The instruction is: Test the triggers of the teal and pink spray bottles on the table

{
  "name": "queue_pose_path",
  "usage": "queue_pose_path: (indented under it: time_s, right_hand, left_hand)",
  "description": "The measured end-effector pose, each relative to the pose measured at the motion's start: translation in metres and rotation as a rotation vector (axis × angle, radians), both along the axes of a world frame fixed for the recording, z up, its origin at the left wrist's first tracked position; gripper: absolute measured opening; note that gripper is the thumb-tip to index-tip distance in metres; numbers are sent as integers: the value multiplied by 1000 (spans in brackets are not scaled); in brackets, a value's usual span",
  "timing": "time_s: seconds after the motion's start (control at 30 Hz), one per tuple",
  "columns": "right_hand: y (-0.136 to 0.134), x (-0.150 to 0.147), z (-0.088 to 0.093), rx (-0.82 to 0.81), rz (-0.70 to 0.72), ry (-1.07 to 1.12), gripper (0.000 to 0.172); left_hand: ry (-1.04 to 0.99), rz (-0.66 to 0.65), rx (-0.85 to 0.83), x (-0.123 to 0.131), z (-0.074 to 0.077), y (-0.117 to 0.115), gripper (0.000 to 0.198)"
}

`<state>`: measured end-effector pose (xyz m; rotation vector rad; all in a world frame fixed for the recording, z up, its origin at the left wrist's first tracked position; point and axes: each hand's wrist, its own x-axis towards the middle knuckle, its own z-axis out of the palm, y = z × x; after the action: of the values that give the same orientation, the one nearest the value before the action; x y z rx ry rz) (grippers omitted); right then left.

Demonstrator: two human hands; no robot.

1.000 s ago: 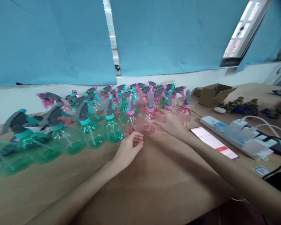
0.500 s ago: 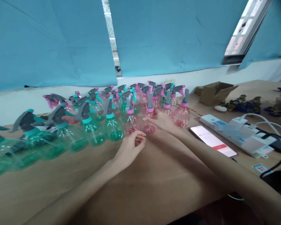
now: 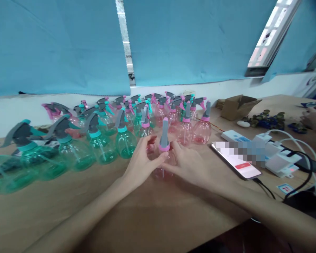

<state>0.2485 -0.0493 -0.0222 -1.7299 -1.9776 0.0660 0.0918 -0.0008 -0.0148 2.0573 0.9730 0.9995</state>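
Observation:
A clear pink spray bottle [image 3: 164,137] with a grey trigger head and a pink collar stands upright in front of me, nearer than the row behind it. My left hand [image 3: 142,160] is wrapped round its left side. On the other side, my right hand [image 3: 191,164] closes round the bottle, both thumbs lying just below the collar. Fingers cover much of its round body. Just behind are more pink spray bottles [image 3: 202,130], and a green spray bottle [image 3: 125,142] stands left of my left hand.
Several green bottles [image 3: 77,154] line the left side. To the right lie a lit phone [image 3: 238,164] and a white power strip [image 3: 275,160] with cables. Farther back are an open cardboard box [image 3: 238,107] and small dark blue items [image 3: 268,120]. Another person's hand [image 3: 314,119] shows at the right edge.
The pink spray bottle has come out of the row towards me. My left hand, empty before, has moved up and closed on it; my right hand has come nearer with it.

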Motion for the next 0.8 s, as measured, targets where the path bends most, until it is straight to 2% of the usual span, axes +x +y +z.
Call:
queue_pose_path:
  time_s: [0.1,0.27,0.43,0.6,0.8]
  right_hand:
    - [-4,-18,-4,-27,71,25,60]
    - [-4,-47,-20,-20,167,32,80]
    - [2,-65,-40,-46,241,65,72]
    - [12,-64,-55,-15,369,91,75]
    - [23,-46,-57,-94,549,147,74]
  left_hand:
    - [-24,28,5,-2,5,-3,47]
    - [-109,101,23,-19,10,2,31]
    - [-123,136,-17,-43,10,12,30]
    - [-132,81,-51,-55,13,13,27]
    - [-110,79,10,-56,16,12,8]
